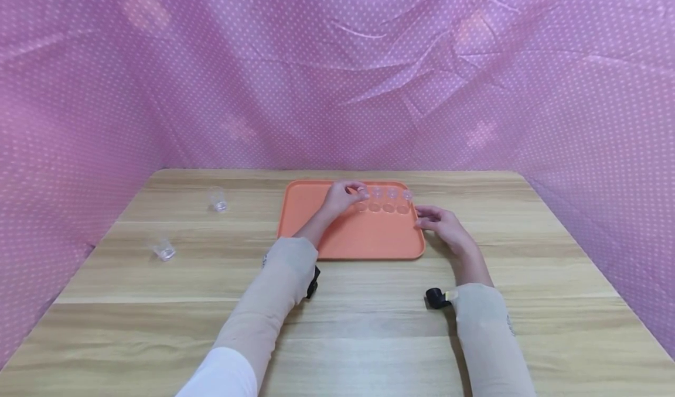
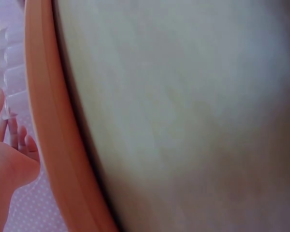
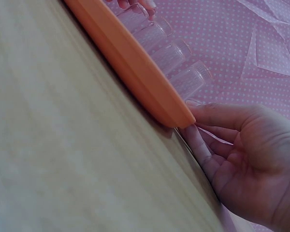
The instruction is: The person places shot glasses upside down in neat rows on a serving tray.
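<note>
On the orange tray (image 1: 364,242), several small clear glasses (image 1: 389,201) stand upside down in a row along the right half. My left hand (image 1: 340,199) reaches over the tray and pinches the top of the leftmost glass (image 2: 17,101) between thumb and fingers. The right hand (image 1: 444,226) is at the tray's right edge. In the right wrist view its thumb lies on the rim of the tray (image 3: 135,72), with the index finger against the edge from below, gripping it.
Two more clear glasses stand on the wooden table (image 1: 369,332) to the left: a farther glass (image 1: 218,201) and a nearer glass (image 1: 164,250). A pink dotted curtain (image 1: 337,81) surrounds the table's back and sides. Wrist cameras are strapped to both sleeves.
</note>
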Motion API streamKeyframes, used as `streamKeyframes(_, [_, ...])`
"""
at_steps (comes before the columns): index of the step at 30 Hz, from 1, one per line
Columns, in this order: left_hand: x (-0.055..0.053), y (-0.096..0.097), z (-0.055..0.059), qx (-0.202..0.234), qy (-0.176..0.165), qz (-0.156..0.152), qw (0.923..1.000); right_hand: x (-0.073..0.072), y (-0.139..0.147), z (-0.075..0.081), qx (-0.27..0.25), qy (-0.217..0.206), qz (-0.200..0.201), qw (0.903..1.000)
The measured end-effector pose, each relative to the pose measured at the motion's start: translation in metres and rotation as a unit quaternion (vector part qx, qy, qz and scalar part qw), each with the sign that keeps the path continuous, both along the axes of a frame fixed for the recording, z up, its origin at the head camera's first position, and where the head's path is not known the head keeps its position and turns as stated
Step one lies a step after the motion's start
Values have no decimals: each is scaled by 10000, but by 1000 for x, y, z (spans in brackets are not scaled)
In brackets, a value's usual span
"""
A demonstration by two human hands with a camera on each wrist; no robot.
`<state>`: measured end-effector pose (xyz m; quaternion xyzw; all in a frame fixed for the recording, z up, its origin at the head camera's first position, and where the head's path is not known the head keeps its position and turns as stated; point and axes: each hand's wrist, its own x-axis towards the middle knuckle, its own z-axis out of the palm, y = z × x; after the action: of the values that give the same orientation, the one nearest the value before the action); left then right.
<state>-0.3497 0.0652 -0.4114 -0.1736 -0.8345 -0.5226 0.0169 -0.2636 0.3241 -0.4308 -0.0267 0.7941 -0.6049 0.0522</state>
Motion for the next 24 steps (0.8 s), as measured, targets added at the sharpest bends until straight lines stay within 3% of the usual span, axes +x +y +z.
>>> streamKeyframes(14, [0,-5,5,140,-127,-68,9998,0,0,-1,17,-32,24,10000])
streamKeyframes(20, [1,-18,19,408,-89,-53,9991,1,1,-2,30,143,128,9998])
streamKeyframes(24, [4,-36,34,520,113,-53,9986,1,1,0,-17,-1,94,10000])
